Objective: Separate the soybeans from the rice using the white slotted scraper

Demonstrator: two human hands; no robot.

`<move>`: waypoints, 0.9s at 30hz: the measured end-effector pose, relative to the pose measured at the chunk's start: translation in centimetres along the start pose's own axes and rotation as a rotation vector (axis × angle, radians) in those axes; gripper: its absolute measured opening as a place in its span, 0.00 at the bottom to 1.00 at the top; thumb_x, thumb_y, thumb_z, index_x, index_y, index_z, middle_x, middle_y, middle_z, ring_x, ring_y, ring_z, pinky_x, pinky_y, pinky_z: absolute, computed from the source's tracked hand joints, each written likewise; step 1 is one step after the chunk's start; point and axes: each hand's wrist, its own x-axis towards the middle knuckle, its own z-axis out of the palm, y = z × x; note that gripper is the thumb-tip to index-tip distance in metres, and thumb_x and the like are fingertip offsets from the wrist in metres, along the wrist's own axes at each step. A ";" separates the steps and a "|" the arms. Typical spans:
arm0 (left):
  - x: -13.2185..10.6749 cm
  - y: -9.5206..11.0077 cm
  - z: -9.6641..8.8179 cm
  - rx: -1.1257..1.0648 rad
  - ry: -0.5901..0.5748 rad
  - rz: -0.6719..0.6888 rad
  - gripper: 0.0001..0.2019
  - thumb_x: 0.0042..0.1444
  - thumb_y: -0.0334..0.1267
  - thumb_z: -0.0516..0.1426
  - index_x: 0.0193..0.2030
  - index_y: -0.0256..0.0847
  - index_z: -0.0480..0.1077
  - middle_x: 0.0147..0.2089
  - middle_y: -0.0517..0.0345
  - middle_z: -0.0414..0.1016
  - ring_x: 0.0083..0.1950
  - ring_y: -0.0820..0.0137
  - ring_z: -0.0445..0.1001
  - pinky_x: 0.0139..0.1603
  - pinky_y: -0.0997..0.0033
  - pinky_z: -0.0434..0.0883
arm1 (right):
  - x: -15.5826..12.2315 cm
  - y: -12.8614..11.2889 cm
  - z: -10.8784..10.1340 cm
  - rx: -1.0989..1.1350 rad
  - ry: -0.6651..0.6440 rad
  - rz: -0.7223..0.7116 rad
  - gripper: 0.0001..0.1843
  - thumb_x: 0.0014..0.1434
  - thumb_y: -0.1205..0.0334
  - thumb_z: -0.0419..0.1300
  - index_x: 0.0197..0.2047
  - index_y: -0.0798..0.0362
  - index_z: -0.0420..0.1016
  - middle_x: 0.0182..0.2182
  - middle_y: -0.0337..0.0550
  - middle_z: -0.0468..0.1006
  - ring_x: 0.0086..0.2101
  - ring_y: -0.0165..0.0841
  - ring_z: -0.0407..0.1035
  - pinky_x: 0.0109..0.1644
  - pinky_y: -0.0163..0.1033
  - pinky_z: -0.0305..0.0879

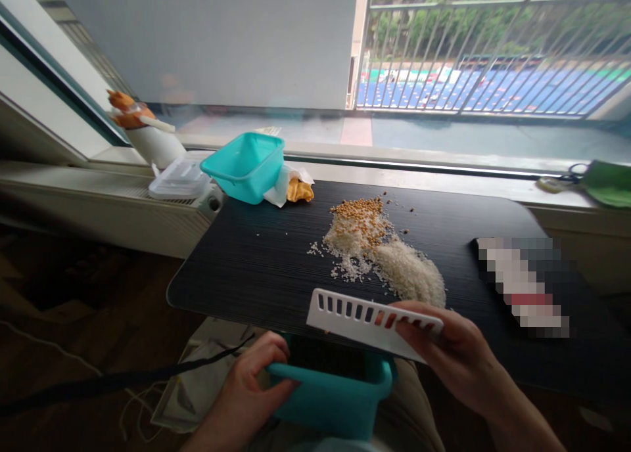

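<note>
My left hand (249,376) is closed on the left rim of a teal plastic bin (328,399), which sits at my lap just below the table's front edge. Its inside is dark, and I cannot make out what lies there. Between the thumb and fingers of my right hand (456,353) is a white slotted plastic plate (362,327), held tilted over the table edge and the bin's far rim. Beyond the plate, a heap of white rice (411,271) lies on the black table (246,268). Yellow beans (362,215) are mixed with rice at the heap's far end.
A second teal bin (246,169) stands at the table's back left, beside a crumpled white and yellow wrapper (298,188). A clear plastic lid (180,176) rests on the radiator. A blurred-out flat object (525,284) lies at the right. Black cord (197,366) runs at lower left.
</note>
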 end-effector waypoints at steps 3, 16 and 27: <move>0.1 -0.2 0.6 -0.033 -0.010 0.039 0.06 0.48 0.29 0.59 0.24 0.41 0.68 0.32 0.60 0.71 0.35 0.67 0.74 0.38 0.75 0.69 | -1.0 -0.7 0.5 0.029 -0.029 -0.013 0.09 0.62 0.61 0.59 0.38 0.49 0.83 0.32 0.40 0.85 0.28 0.32 0.77 0.30 0.28 0.72; 0.5 -0.2 2.1 0.051 -0.098 0.034 0.08 0.45 0.25 0.58 0.23 0.42 0.67 0.33 0.61 0.72 0.36 0.68 0.76 0.37 0.77 0.70 | -0.9 2.0 1.2 -0.285 0.675 -0.008 0.11 0.60 0.60 0.60 0.41 0.54 0.81 0.33 0.42 0.86 0.29 0.36 0.80 0.33 0.31 0.76; 0.6 -0.7 2.1 0.090 -0.104 0.063 0.09 0.47 0.26 0.61 0.23 0.42 0.67 0.34 0.61 0.73 0.36 0.69 0.77 0.38 0.79 0.71 | 1.0 2.6 -1.5 -0.389 0.720 -0.067 0.16 0.61 0.59 0.59 0.44 0.63 0.81 0.33 0.50 0.85 0.31 0.38 0.80 0.35 0.35 0.76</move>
